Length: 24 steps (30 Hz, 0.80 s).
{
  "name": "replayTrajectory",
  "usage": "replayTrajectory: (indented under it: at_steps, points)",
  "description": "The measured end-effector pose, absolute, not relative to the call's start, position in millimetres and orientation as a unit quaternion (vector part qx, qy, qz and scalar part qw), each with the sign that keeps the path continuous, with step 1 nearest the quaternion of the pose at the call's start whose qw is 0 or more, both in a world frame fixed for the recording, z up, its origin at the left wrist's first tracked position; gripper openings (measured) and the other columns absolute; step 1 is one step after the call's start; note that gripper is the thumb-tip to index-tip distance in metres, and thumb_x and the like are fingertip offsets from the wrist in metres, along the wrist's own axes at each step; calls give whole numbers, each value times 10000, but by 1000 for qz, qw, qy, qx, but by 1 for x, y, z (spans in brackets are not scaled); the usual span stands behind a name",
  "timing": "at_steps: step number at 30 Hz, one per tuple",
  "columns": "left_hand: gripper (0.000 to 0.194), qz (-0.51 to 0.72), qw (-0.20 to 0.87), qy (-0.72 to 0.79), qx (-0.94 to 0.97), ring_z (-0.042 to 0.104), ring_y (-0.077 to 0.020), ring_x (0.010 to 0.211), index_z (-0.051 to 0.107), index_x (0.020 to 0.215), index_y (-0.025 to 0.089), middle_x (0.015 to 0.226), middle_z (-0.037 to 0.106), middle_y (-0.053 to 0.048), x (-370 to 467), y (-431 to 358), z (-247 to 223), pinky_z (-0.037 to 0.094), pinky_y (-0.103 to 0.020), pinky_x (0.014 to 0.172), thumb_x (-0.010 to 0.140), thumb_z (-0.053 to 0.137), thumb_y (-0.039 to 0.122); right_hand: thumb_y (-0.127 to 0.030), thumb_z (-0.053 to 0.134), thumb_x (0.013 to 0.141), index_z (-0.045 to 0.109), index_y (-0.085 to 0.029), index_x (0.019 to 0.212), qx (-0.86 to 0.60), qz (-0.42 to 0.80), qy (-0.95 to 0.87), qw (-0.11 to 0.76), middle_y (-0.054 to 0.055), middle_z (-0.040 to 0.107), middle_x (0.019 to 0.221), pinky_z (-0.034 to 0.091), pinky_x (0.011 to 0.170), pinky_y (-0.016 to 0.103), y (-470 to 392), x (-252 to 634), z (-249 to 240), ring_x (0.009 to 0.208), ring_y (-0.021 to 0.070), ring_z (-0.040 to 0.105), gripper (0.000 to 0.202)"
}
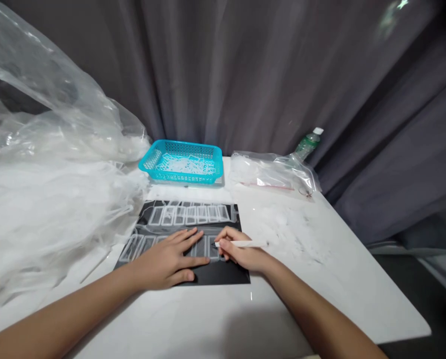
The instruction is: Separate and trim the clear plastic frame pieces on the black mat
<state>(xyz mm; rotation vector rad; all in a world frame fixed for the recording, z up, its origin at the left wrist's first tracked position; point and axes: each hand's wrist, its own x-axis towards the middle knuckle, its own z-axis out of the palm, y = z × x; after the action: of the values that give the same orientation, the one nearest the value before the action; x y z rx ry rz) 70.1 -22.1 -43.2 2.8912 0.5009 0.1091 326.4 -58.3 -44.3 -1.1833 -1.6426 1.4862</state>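
Observation:
A black mat [211, 274] lies on the table under clear, film-like pieces with rows of whitish rectangular frames [191, 214]. My left hand [168, 262] rests flat on the nearer row, fingers spread, covering some of the frames. Just to its right, my right hand [241, 249] pinches a slim white pen-shaped tool [248, 244]. The dark tip of this tool points left at a frame near the row's right end; whether it touches the film I cannot tell.
Behind the mat stands a blue perforated basket [153, 172] holding white cut pieces. A large pile of white, film-like material [51, 214] fills the left side. A clear plastic bag [271, 172] and a green-labelled bottle [308, 144] are at the back right. White scraps [290, 227] lie on the right.

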Motion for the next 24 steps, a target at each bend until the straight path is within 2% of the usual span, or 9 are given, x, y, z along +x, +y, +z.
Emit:
replayTrajectory:
  at_steps: [3,6,20,22,24]
  points:
    - [510,42,99,168,980,220,-422,1371,377,1397,420,1560,78,-84,71,-22,-45,290,-597,1050,907,458,533,-401,623,809,583,-174,890,-474,573,-619,252,-2,610,710,397,450,173,-55,328,-43,570,96,557,244]
    - [481,35,96,172,980,204,-418,1377,403,1384,417,1559,102,-84,72,-23,-45,280,-594,1053,918,433,533,-330,661,765,635,-164,855,-501,559,-619,230,-3,617,668,430,441,180,-56,328,-40,551,105,575,190]
    - [451,49,124,162,978,234,-408,1372,469,1344,406,1541,193,-71,74,-18,-45,277,-582,1050,913,446,536,-317,624,788,676,-159,883,-511,544,-638,188,26,669,746,448,455,179,-56,327,-36,575,110,609,191]
    - [456,44,133,164,976,217,-408,1377,455,1350,417,1547,169,-62,73,-17,-44,274,-589,1049,911,447,540,-308,596,816,665,-168,890,-513,517,-662,180,24,670,750,457,489,196,-59,325,-32,590,115,611,173]
    - [468,43,145,162,975,196,-409,1384,438,1358,428,1554,134,-49,73,-17,-43,263,-595,1053,905,458,545,-282,564,848,651,-185,883,-503,439,-724,172,19,664,766,475,566,224,-65,322,-29,649,128,612,135]
